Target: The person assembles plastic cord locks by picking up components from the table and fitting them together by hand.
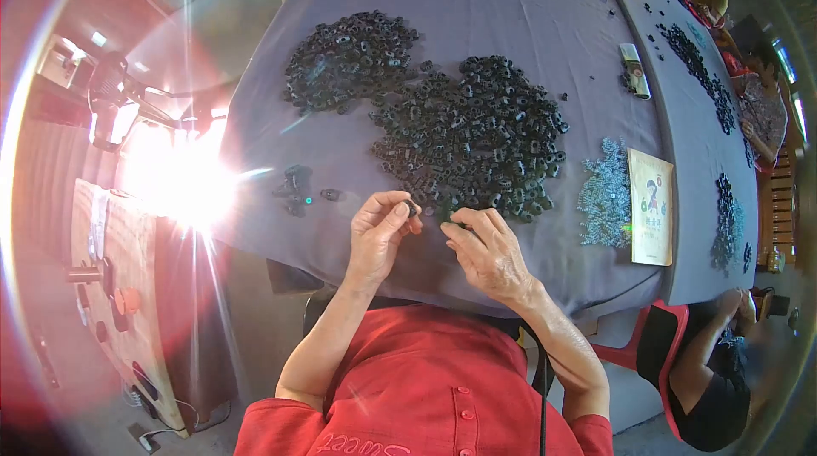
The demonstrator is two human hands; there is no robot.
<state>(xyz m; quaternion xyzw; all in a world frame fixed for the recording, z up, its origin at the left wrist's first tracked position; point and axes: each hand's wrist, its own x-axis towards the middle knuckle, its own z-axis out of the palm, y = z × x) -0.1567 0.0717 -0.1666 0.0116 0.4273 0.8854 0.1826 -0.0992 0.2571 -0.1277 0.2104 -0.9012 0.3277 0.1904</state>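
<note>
My left hand [379,235] is closed in a pinch on a small black plastic part [412,208], just above the near edge of the cloth. Close to its right, my right hand [491,256] has thumb and forefinger pressed together; something dark shows at the fingertips, too small to name. Beyond both hands spreads a large heap of small black plastic parts [468,132]. A second heap of the same parts [345,60] lies farther back to the left. A few loose black pieces [296,188] rest on the cloth left of my left hand.
A grey cloth [511,5] covers the table. To the right lie a pile of small pale-blue pieces [605,192], a printed paper packet [651,207] and a tube-like pack [634,71]. A person [711,379] sits at the right. Strong glare enters from the left.
</note>
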